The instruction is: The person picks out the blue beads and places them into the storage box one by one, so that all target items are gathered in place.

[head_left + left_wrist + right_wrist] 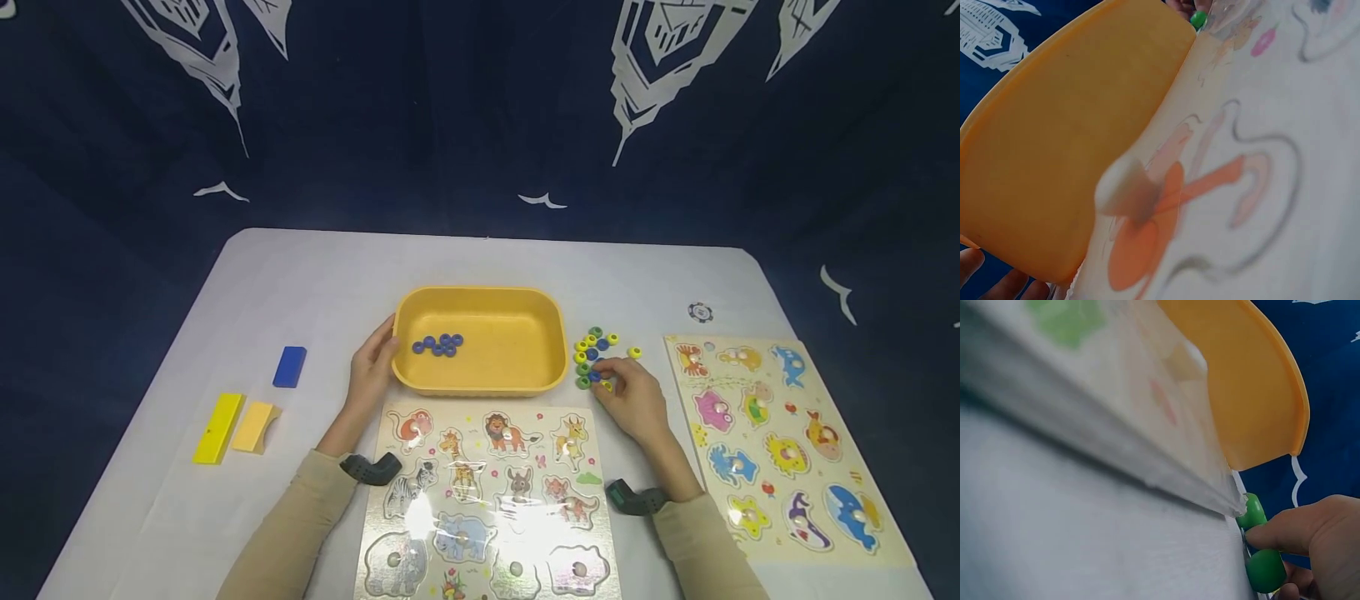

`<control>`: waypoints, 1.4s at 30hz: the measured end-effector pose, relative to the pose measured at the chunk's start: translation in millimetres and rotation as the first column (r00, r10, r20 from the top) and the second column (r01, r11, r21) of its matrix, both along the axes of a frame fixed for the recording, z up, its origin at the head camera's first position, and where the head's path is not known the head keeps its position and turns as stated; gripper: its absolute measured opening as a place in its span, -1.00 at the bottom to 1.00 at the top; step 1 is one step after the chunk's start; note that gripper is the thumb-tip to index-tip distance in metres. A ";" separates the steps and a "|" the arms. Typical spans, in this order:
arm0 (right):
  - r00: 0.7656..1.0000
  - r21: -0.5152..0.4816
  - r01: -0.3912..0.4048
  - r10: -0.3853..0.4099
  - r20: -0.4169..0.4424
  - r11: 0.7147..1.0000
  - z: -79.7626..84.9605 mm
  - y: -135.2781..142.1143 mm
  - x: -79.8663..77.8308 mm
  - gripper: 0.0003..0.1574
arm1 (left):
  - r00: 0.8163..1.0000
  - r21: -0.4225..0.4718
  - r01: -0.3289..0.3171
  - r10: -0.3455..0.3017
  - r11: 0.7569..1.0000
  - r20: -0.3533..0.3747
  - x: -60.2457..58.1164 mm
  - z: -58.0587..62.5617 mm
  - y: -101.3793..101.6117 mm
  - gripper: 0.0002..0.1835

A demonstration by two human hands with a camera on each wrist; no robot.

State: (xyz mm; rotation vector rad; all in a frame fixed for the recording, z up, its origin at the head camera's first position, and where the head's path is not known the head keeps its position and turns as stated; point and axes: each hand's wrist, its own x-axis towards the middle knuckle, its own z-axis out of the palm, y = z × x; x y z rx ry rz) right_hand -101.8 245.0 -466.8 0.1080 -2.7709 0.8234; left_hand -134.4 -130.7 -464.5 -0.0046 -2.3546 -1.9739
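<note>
A dark blue cloth [412, 125] printed with white shapes fills the top of the frame. Below it spreads a white counter [487, 262]. A glossy land-animal puzzle board [450, 417] lies at bottom centre, and a sea-animal puzzle board [813, 392] at lower right. The yellow tray [517, 350] sits at the centre, just beyond the first board. The left hand [371, 367] touches the tray's left wall; I cannot tell whether its fingers pinch the rim. The right hand [636, 398] reaches down right of the tray, its fingers bent among the beads; in the right wrist view they are right beside two green ones, but whether a bead is gripped cannot be told. At left stand a yellow block [219, 429], a tan notched block [253, 427] near it, and a blue block [289, 367] above them. A patterned chip [701, 312] lies at right, above the sea-animal board. Smallest are the beads [635, 352], yellow, green and blue, clustered right of the tray, and the blue beads [457, 340] grouped inside its left half.
</note>
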 end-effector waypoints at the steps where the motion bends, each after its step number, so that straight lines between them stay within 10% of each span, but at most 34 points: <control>1: 1.000 0.000 0.006 -0.006 -0.001 1.000 1.3 -0.4 0.4 -0.68 | 1.000 -0.001 0.000 0.000 1.000 -0.009 -0.2 -1.3 0.1 -0.55; 10: 0.993 -0.094 -0.028 0.017 -0.119 0.995 36.9 -6.4 -9.9 -0.72 | 1.000 -0.003 -0.003 0.003 1.000 -0.011 -0.9 -1.7 0.4 -0.55; 19: 0.972 -0.105 -0.234 0.235 -0.001 0.967 74.3 -66.8 -46.8 -0.74 | 1.000 0.003 0.009 -0.009 1.000 0.009 6.0 14.6 2.5 -0.54; 27: 0.914 -0.050 -0.377 0.380 0.143 0.925 64.9 -126.0 -78.5 -0.76 | 1.000 0.002 -0.014 0.014 1.000 -0.001 -1.1 -3.3 -1.0 -0.55; 42: 0.844 0.067 -0.449 0.398 0.359 0.891 46.6 -161.9 -80.5 -0.74 | 1.000 -0.005 -0.005 0.005 1.000 -0.016 -0.7 -3.4 0.1 -0.55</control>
